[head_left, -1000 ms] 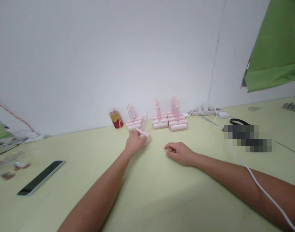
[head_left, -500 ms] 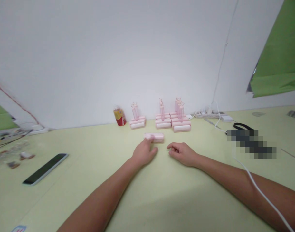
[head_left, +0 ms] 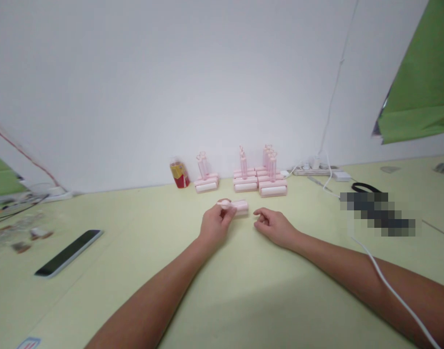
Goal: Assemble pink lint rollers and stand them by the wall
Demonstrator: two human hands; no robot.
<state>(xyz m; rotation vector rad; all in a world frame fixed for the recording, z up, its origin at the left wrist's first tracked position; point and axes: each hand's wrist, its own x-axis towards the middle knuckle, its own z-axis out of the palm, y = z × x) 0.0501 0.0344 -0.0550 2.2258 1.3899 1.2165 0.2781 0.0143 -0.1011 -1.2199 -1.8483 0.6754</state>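
Note:
At the middle of the table my left hand (head_left: pixel 215 225) is closed on a pink lint roller (head_left: pixel 241 207), with thumb and fingers around its pale handle end. The roller head points to the right, beyond the thumb; part of the handle is hidden by the fingers. Just to the right, my right hand (head_left: pixel 275 228) hovers at or rests on the tabletop, fingers loosely bent and apart, holding nothing. Behind, along the wall, several more pink lint rollers stand with handles upright: a left one (head_left: pixel 206 183), a middle group (head_left: pixel 245 184) and a right group (head_left: pixel 273 188).
A red and yellow container (head_left: pixel 180 175) stands by the wall. A dark-screened phone (head_left: pixel 70 252) lies at the left. To the right are a power strip (head_left: pixel 312 170), a white cable (head_left: pixel 380 274), a black strap (head_left: pixel 365 186) and a blurred-out dark object (head_left: pixel 378 213).
My left hand has gone from lying over the lint roller to gripping its handle end, with the thumb now on it. The right hand has hardly moved.

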